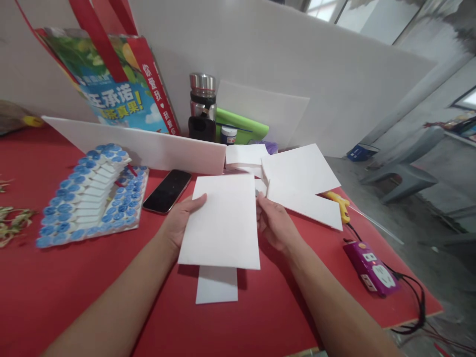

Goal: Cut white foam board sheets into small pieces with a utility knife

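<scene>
A white board sheet [221, 223] is held a little above the red table, its thumb-side edge in my left hand [182, 218]. That thumb lies on top while the other fingers go out of sight beneath. My right hand [273, 220] is closed beside the sheet's right edge. A small grey tip shows at its fingers, too little to name. Under the held sheet, a smaller white piece [216, 287] sticks out at the front. More white board pieces [301, 171] lie just beyond my right hand.
On the left are a blue-flowered stair-like model [92, 198] and a black phone [168, 191]. Behind stand a long white board [148, 148], a colourful bag [111, 94] and a steel flask [203, 91]. A yellow glue gun [340, 206] and a purple power strip [372, 267] with cables lie right.
</scene>
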Motion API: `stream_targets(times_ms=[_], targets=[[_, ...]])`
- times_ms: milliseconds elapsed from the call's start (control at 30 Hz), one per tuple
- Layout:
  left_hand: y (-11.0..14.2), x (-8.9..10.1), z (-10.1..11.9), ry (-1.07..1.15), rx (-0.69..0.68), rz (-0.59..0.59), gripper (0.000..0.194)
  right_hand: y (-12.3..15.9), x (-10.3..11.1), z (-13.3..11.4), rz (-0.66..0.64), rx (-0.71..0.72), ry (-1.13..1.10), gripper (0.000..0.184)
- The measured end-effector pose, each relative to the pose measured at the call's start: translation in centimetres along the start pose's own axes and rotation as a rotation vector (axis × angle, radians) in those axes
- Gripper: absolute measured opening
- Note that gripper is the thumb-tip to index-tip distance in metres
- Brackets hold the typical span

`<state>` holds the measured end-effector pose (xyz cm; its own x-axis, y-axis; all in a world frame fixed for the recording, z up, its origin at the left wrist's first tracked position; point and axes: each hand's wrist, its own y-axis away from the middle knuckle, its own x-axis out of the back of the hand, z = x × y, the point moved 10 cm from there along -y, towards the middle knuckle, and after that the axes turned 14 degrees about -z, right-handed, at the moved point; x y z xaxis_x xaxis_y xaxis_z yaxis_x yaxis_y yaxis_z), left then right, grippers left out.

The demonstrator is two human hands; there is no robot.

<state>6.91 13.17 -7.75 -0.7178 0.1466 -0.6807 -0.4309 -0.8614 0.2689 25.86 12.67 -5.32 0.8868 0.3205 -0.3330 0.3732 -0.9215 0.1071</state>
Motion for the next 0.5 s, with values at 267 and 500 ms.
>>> stream_targets(times_ms=[267, 500], targets=[[1.6, 0.1, 1.3, 0.34, -0.061, 0.113, 0.034, 1.5, -7.2, 0.3, -0.408, 0.04, 1.165, 0.124], [1.1, 0.6, 0.2, 0.294, 0.015, 0.122, 0.047, 2.2, -7.7, -0.3, -0.358, 0.007, 1.388, 0.108]])
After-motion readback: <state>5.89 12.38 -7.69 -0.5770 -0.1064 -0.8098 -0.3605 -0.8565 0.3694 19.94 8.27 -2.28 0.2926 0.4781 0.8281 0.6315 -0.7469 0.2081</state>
